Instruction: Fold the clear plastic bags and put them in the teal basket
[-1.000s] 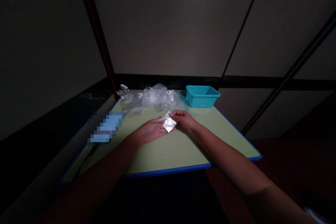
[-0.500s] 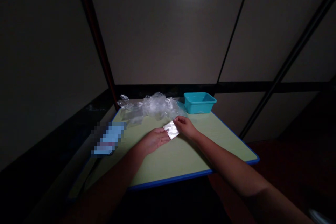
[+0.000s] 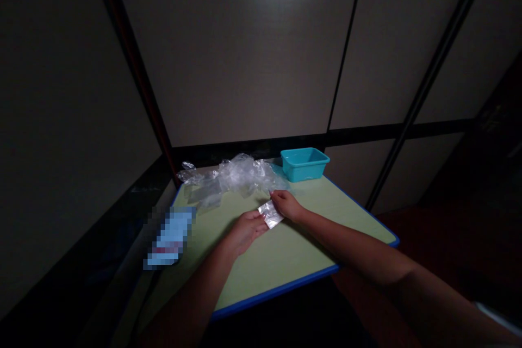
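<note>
One packet [image 3: 271,215], one tub [image 3: 304,172]

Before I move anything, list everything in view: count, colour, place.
Small square shiny packet: 1, silver, between both hands.
Crumpled plastic wrapping heap: 1, clear, table's far left.
Rectangular plastic tub: 1, turquoise, table's far right.
Pixelated flat item: 1, light blue, table's left.
Flat table: 1, pale green with blue edge, beneath hands.
Smooth panels: several, greyish, behind table.
Floor: 1, dark reddish, right of table.
Left hand: 1, bare, at packet's left.
Right hand: 1, bare, at packet's right.
</note>
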Demonstrator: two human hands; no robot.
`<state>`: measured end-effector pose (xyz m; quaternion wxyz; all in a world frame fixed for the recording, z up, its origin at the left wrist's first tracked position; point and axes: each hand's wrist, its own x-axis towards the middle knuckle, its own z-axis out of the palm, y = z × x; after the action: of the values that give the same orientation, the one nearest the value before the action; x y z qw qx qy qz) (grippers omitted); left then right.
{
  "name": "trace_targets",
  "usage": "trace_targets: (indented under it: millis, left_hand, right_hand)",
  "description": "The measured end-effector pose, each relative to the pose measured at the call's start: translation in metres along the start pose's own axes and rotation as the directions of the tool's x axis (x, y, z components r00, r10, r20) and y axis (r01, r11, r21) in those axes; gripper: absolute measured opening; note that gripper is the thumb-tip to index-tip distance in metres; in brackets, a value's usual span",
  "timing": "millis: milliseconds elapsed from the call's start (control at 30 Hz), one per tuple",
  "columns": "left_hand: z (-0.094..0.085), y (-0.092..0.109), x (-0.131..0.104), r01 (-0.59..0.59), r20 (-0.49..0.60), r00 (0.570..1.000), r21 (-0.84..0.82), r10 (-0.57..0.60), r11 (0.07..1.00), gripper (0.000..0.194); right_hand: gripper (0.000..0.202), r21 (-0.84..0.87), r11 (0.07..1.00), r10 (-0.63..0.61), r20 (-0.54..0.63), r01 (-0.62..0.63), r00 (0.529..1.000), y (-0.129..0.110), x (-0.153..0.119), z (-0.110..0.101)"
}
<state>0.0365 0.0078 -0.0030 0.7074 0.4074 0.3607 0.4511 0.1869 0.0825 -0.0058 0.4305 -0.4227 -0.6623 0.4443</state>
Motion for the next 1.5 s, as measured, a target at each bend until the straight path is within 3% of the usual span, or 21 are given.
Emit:
trace_targets:
  millis: [133, 367, 467, 667, 767, 867, 967, 1067, 1167, 1233, 1333, 1500]
  left_hand:
    - [0.0, 0.0, -0.001, 0.007, -0.016, 1.0, -0.021, -0.008, 1.0, 0.018]
    - [-0.003, 0.004, -0.006, 0.057, -0.036, 0.998, -0.022, -0.058, 0.998, 0.019]
    - [-0.004, 0.009, -0.008, 0.058, -0.042, 0.998, 0.033, -0.057, 0.998, 0.026]
    - [-0.004, 0.018, -0.009, 0.053, -0.206, 0.979, 0.224, -0.006, 0.973, 0.032]
    - [-0.002, 0.027, -0.007, 0.05, -0.269, 0.962, 0.324, 0.041, 0.945, 0.034]
    - [0.009, 0.04, 0.003, 0.04, -0.32, 0.942, 0.416, 0.105, 0.908, 0.033]
    - [0.033, 0.059, 0.03, 0.009, -0.331, 0.927, 0.49, 0.176, 0.872, 0.031]
    - [0.061, 0.083, 0.078, -0.057, -0.316, 0.899, 0.602, 0.303, 0.797, 0.021]
    - [0.079, 0.105, 0.136, -0.008, -0.403, 0.826, 0.693, 0.395, 0.721, 0.018]
    - [0.083, 0.112, 0.172, 0.044, -0.451, 0.809, 0.686, 0.377, 0.726, 0.023]
    - [0.083, 0.107, 0.209, 0.131, -0.481, 0.835, 0.644, 0.266, 0.754, 0.03]
    - [0.084, 0.083, 0.232, 0.235, -0.443, 0.895, 0.555, 0.044, 0.798, 0.036]
  right_hand:
    - [0.052, -0.096, 0.995, -0.005, 0.011, 0.006, 1.0, 0.002, 0.002, 0.0]
    - [0.045, -0.402, 0.889, -0.217, 0.057, 0.222, 0.974, -0.018, -0.001, -0.018]
    - [0.038, -0.569, 0.786, -0.249, 0.068, 0.243, 0.966, -0.027, -0.006, -0.04]
    - [0.026, -0.833, 0.534, -0.224, 0.024, 0.144, 0.974, -0.024, -0.02, -0.105]
    - [0.027, -0.856, 0.508, -0.249, -0.035, 0.099, 0.968, -0.014, -0.026, -0.137]
    - [0.03, -0.829, 0.558, -0.261, -0.139, 0.032, 0.955, -0.005, -0.028, -0.159]
    - [0.034, -0.732, 0.681, -0.289, -0.245, 0.019, 0.925, -0.002, -0.028, -0.168]
    - [0.036, -0.665, 0.743, -0.327, -0.264, 0.075, 0.907, -0.003, -0.029, -0.167]
    - [0.035, -0.656, 0.748, -0.327, -0.236, 0.098, 0.915, -0.002, -0.032, -0.164]
    - [0.034, -0.656, 0.75, -0.306, -0.229, 0.086, 0.924, 0.0, -0.034, -0.163]
    - [0.033, -0.657, 0.752, -0.281, -0.241, 0.057, 0.929, 0.004, -0.034, -0.164]
    - [0.033, -0.624, 0.78, -0.289, -0.278, 0.057, 0.916, 0.004, -0.031, -0.167]
